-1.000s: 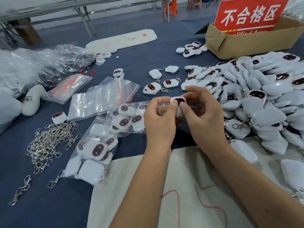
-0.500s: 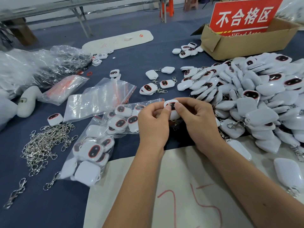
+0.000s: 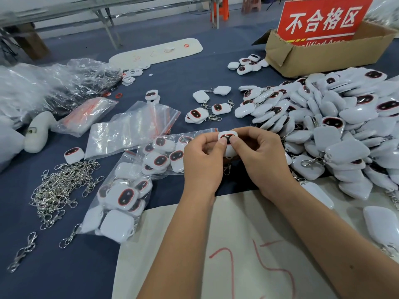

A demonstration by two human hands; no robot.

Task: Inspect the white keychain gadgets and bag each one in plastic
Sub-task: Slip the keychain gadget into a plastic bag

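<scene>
Both hands up over the blue surface point(image 3: 177, 83), holding one white keychain gadget point(image 3: 227, 136) between them. Left hand point(image 3: 204, 160) with a closed grip on the gadget's left side, thumb tip pressed on the dark face with the red ring. Right hand point(image 3: 262, 157) with a closed grip on the right side, thumb also on the face. Same hold as half a second ago, but thumbs now closer together on the dark face than one second back, when more of the face showed. Little metal clip point(image 3: 227, 169) hanging down under the gadget, between the two palms. Just behind the hands, a clear plastic bag point(image 3: 164, 156) with gadgets inside, lying where it lay before. Another full bag point(image 3: 121, 203) nearer, to the left. Empty clear bags point(image 3: 131, 128) with red zip lines further back, not moved. Big heap of white gadgets point(image 3: 336, 130) on the right, looking the same. Pile of silver clips point(image 3: 62, 190) on the left. Cardboard box point(image 3: 328, 52) with a red sign point(image 3: 323, 18) at the back right. White sheet point(image 3: 237, 255) with red marks under the arms.
</scene>
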